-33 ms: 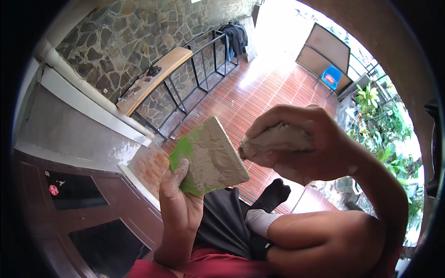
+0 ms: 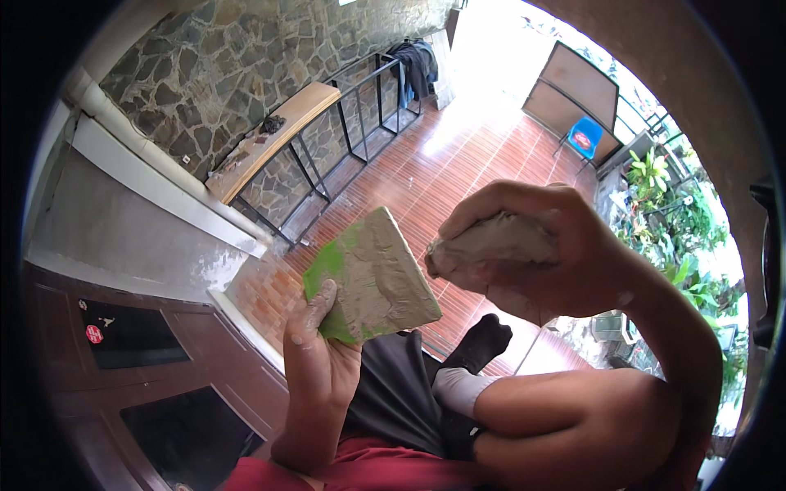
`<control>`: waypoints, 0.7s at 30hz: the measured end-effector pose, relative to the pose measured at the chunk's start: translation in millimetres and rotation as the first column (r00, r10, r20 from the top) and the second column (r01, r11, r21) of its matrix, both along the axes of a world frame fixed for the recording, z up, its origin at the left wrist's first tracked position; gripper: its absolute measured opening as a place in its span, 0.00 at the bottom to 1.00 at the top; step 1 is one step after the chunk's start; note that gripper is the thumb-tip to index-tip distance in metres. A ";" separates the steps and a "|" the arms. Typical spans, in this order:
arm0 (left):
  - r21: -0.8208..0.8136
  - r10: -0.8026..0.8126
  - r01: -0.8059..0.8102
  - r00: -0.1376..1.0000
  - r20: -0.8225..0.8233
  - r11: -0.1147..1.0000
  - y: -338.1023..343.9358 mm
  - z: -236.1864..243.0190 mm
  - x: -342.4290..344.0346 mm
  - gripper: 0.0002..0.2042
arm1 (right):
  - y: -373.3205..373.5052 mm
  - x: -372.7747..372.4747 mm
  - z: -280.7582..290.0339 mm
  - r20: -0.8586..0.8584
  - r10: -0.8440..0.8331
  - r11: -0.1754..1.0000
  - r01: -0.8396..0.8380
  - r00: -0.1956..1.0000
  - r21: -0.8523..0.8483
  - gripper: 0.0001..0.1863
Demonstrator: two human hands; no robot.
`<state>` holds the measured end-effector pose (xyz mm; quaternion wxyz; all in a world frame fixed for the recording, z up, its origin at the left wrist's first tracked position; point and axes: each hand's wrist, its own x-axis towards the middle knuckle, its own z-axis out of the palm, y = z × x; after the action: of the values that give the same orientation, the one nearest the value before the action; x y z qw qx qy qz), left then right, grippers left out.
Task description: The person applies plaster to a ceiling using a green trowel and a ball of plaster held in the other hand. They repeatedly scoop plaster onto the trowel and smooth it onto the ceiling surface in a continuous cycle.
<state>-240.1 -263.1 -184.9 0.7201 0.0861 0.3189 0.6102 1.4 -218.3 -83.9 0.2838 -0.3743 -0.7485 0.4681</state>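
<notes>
A flat square board [image 2: 377, 282], green at its left side, is thickly smeared with grey-brown clay over most of its face. My left hand [image 2: 321, 344] grips it by the lower left corner, with a clay-streaked thumb pressed on the green part. To the right of the board, my right hand [image 2: 565, 245] is curled around a lump of wet clay [image 2: 503, 245]. The lump's left tip is close to the board's right edge, with a narrow gap between them. Some fingers of my right hand are hidden behind the clay.
Below my hands are my bent leg and a black-socked foot [image 2: 483, 342] over the red tiled floor [image 2: 458, 164]. A wooden-topped bench [image 2: 286, 135] with a black metal frame lines the stone wall. A blue chair [image 2: 584, 137] stands far right, near plants [image 2: 679, 213].
My right hand and its clay lump have shifted very slightly right and up. The board in my left hand has moved a touch to the right.
</notes>
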 end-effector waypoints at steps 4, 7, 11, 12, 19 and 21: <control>-0.054 -0.041 0.046 0.995 0.092 0.997 -0.3 -0.1 -4.9 0.17 | -0.6 -0.9 7.5 -0.089 -0.139 0.986 0.145 0.986 0.076 0.15; -0.026 0.001 0.000 1.000 0.028 1.000 0.2 0.0 -4.5 0.17 | 4.6 -3.1 7.6 -0.120 -0.241 0.966 0.250 0.963 0.063 0.16; 0.030 0.015 -0.012 0.995 -0.095 0.999 -3.6 1.8 -0.4 0.18 | 1.6 -8.9 6.1 -0.138 -0.036 0.999 0.034 0.990 -0.017 0.16; 0.066 -0.003 0.009 0.995 -0.100 0.998 -5.0 2.5 0.6 0.18 | 1.1 -9.1 6.6 -0.050 0.009 0.999 -0.007 0.999 0.038 0.15; 0.043 -0.186 0.186 0.983 0.003 0.982 -6.9 8.0 -3.3 0.18 | -3.7 -7.5 8.1 0.081 0.176 0.984 -0.178 0.981 0.012 0.15; 0.034 -0.217 0.215 0.975 0.053 0.976 -6.8 8.8 -5.8 0.18 | -5.7 -8.8 7.6 0.067 0.201 0.980 -0.200 0.977 -0.019 0.15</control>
<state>-245.8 -270.0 -176.1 0.7895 0.1133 0.2785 0.5350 -7.3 -224.0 -76.4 0.2071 -0.3143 -0.7889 0.4857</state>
